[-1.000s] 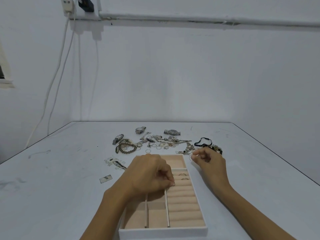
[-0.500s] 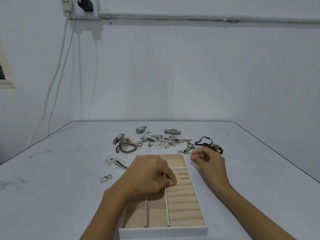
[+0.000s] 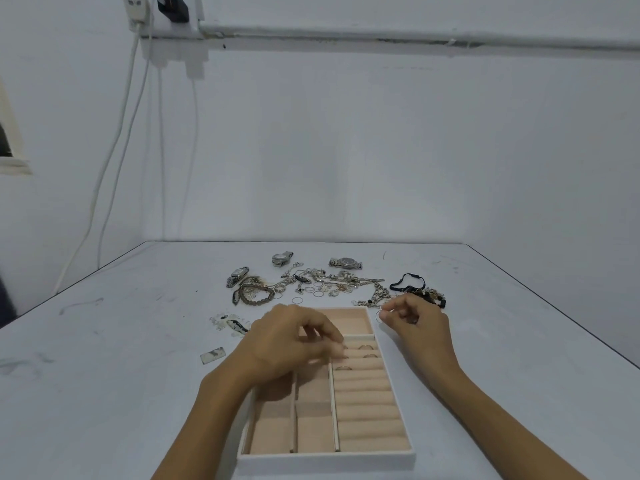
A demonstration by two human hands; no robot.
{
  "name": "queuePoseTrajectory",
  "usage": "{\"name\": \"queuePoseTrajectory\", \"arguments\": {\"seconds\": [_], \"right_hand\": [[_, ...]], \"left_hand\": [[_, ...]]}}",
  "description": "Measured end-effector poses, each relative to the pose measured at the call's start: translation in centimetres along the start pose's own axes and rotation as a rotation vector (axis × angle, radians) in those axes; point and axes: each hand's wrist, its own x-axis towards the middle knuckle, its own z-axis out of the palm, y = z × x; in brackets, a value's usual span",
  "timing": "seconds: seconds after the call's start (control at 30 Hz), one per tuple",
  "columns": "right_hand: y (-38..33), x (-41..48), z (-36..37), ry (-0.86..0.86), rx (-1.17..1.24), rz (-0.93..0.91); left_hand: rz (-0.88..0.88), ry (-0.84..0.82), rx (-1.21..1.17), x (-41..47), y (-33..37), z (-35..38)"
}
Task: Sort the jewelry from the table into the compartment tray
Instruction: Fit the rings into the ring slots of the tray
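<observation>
A white compartment tray (image 3: 325, 460) with pink lining lies in front of me. Its right column of ring rolls holds three rings (image 3: 365, 347). My left hand (image 3: 294, 341) hovers over the tray's upper middle, fingers loosely bent, tips at the top ring rolls, nothing visible in them. To the right of the tray's far corner, my right hand (image 3: 415, 323) pinches a thin ring (image 3: 380, 316) between thumb and forefinger. Behind the tray lies the jewelry pile (image 3: 332, 282): three watches (image 3: 346, 263), chains, a beaded bracelet (image 3: 254, 296), loose rings (image 3: 297, 300) and a black cord bracelet (image 3: 407, 282).
Small pale scraps (image 3: 230, 323) and a flat rectangular piece (image 3: 212, 355) lie left of the tray. The table's right edge (image 3: 554, 306) runs diagonally close by. Cables (image 3: 114, 168) hang down the wall at the back left.
My left hand has drawn slightly away from the ring rolls, uncovering a ring in the third roll. My right hand has barely moved and still pinches the thin ring.
</observation>
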Motion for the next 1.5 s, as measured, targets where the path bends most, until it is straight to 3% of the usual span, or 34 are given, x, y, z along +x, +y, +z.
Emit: {"name": "queuePoseTrajectory", "arguments": {"seconds": [0.13,0.2,0.33,0.43,0.57,1.5], "right_hand": [[-1.5,-0.6,-0.7,-0.088,0.069,-0.04],[-2.6,-0.7,-1.1,-0.22,0.051,-0.091],[-4.2,-1.1,-2.2,-0.539,0.0,-0.147],[-4.3,-1.3,-2.6,-0.644,-0.09,-0.165],[-4.0,-1.4,-2.6,-0.672,-0.153,-0.159],[-4.0,-1.1,-3.2,-0.821,-0.148,-0.076]], "left_hand": [[-0.084,0.269,0.085,-0.5,-2.2,-1.7],[-0.156,0.314,0.226,-1.2,-3.6,-2.2],[-0.259,0.157,0.402,-2.1,-6.7,-2.0],[-0.319,-0.069,0.464,-2.4,-7.7,-1.2],[-0.38,-0.157,0.472,-2.5,-7.6,-1.0],[-0.387,-0.148,0.483,-2.4,-7.4,-0.8]]}}
